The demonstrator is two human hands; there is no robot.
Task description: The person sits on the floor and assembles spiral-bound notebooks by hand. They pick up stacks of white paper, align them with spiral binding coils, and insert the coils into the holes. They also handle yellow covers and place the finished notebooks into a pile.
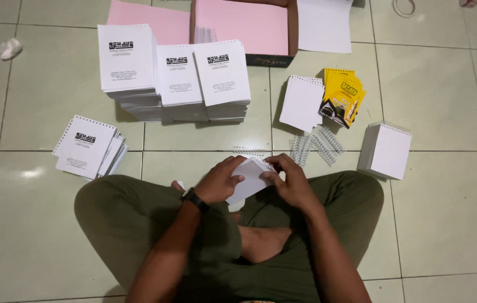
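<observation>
Hands over lap: left hand [220, 180] and right hand [289, 180] both clamped on white booklet [249, 177]; wire coils [314, 146] near.

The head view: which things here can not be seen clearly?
- Small pad: its lower part is covered by the left hand and right hand.
- Pink box: cut off by the top edge.
- Wire coils: too small to count.
- Tall stacks: only the top sheets show.
</observation>
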